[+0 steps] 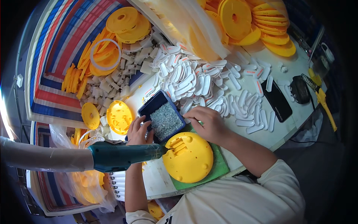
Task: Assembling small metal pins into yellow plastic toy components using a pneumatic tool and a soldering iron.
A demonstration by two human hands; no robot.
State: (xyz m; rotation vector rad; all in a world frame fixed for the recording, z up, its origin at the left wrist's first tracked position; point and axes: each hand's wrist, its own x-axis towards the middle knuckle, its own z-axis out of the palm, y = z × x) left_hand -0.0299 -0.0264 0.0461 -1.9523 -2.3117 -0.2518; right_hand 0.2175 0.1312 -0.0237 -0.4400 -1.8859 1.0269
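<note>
A dark blue tray (178,108) filled with small silvery screws (164,120) sits in front of me. My left hand (138,131) rests at its left wall, fingers apart and reaching over the rim. At the tray's right side my right hand (206,121) is closed, fingertips pinched together near the white pieces; what they hold is hidden. Below the tray a round yellow plastic housing (190,162) lies on a green mat (220,166), its slotted recess facing up. A teal electric screwdriver (125,155) crosses in front of my left forearm, its tip over the housing's left edge.
Beyond the tray spreads a heap of white oval plastic pieces (186,80). A black phone (276,100) lies right, near a yellow-handled soldering iron (325,106). Yellow discs (235,18) are stacked at the back. A striped bin (56,84) at left holds yellow and white parts.
</note>
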